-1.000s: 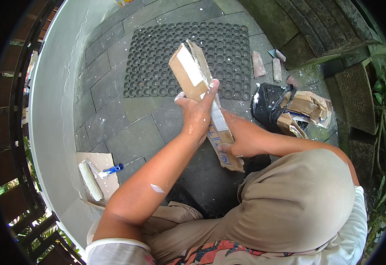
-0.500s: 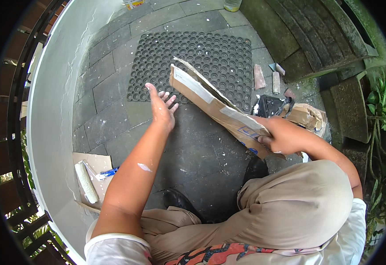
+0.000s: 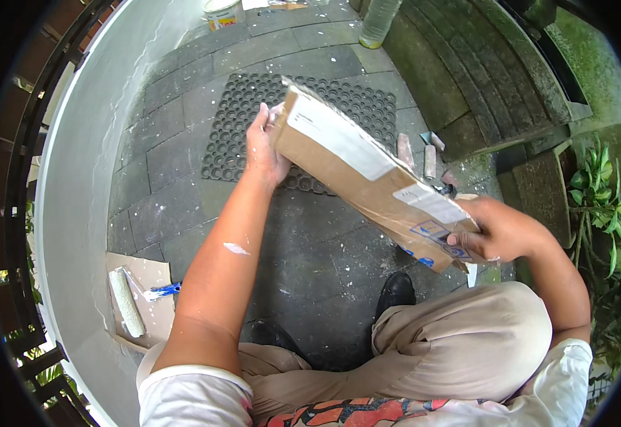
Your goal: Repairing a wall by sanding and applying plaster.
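A folded piece of brown cardboard (image 3: pixel 332 164) with white labels and blue print is held up in front of me, slanting from upper left to lower right. My right hand (image 3: pixel 499 231) grips its lower right end, thumb on the near face. At the upper left end, my left hand (image 3: pixel 264 153) is against the cardboard's edge. Its thumb points up, and its fingers pass behind the cardboard, partly hidden. White smears mark the left hand's fingers and forearm.
A black rubber mat (image 3: pixel 236 121) lies on the grey paving. At left, a paint roller (image 3: pixel 127 302) and a blue-handled brush (image 3: pixel 162 290) rest on a cardboard sheet (image 3: pixel 140 267) beside a white wall (image 3: pixel 76 178). Farther off stand a tub (image 3: pixel 223 14), a bottle (image 3: pixel 379 25) and stone steps (image 3: pixel 460 57).
My left hand has come from open, apart from the cardboard, to its upper left end. The cardboard has turned to show more of its labelled face, and my right hand has shifted right.
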### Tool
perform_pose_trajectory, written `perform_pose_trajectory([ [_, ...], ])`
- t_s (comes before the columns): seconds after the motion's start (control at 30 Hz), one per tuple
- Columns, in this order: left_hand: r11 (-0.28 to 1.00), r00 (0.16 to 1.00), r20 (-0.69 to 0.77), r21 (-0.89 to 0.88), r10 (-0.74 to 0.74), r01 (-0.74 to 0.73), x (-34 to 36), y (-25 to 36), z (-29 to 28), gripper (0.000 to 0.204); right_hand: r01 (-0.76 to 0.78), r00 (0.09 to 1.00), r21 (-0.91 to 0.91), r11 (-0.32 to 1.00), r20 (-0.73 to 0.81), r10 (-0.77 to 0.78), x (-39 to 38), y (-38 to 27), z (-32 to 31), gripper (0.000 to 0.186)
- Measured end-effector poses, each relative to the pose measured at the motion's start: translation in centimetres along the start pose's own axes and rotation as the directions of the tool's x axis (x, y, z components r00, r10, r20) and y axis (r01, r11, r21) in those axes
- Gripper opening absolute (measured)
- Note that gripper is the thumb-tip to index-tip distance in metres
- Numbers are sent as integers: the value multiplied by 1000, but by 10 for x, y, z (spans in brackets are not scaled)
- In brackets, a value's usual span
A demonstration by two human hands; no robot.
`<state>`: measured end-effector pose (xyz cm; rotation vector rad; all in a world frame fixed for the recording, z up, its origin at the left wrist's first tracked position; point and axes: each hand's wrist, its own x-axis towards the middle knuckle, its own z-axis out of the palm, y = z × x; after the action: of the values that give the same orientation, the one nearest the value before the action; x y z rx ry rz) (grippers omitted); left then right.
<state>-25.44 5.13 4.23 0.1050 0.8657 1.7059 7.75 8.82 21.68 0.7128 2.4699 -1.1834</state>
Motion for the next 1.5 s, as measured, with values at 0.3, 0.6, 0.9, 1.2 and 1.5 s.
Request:
perform_pose_trajectory([
  [0.3, 999, 998, -58, 38, 22, -20, 11, -5, 0, 49, 46, 999, 35, 998, 1, -46, -1, -27, -37, 34],
  [0.6, 995, 994, 59, 3, 97, -97, 31, 4, -1, 38, -140, 989, 108, 984, 61, 134, -1, -53, -68, 43],
  [0.9, 977, 977, 35, -44, 209, -207, 27, 32, 37, 30, -251, 936, -26, 968, -260, 236, -31, -78, -80, 47],
  [1.2, 999, 975, 217, -10, -44, 47, -30, -53, 151, 33, -522, 491, 497, 693, -490, 720, -171, -33, -54, 24],
  [1.5, 928, 818, 445, 246, -365, 280, -72, -207, 151, 58, -670, 458, 481, 565, -331, 825, -302, 32, 17, 20],
])
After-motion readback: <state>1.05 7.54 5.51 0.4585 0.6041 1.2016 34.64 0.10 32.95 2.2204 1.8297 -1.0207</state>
